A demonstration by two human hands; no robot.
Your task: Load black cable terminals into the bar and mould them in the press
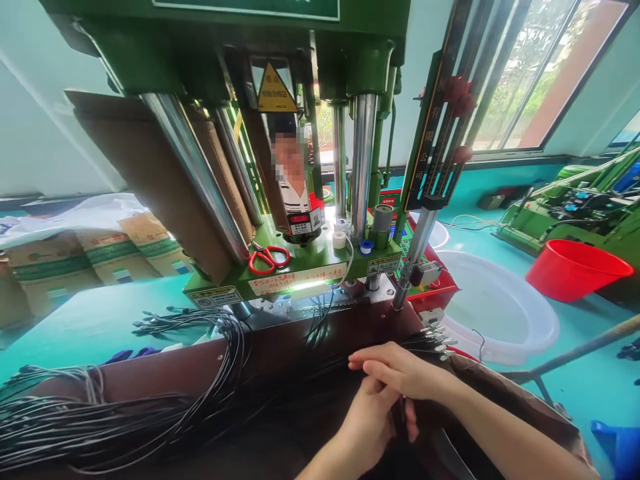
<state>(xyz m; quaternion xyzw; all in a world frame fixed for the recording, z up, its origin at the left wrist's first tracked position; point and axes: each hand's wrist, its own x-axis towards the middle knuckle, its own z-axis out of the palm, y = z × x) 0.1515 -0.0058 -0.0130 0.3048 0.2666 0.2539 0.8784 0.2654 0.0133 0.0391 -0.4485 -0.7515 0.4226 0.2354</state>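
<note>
My left hand is closed, its fingers curled round something dark that I cannot make out. Over its thumb and knuckles lies my right hand, fingers pressed together and pointing left; whatever is between the two hands is hidden. Just behind them a bundle of black cables with pale metallic ends rests on the brown machine table. More thin black cables hang from the lit gap under the green press. A large heap of black cables spreads over the left side.
Red-handled scissors lie on the press plate, near a white tape roll and a blue-rimmed spool. Steel columns rise from it. At right are a white tub and a red bucket. Cartons stand at left.
</note>
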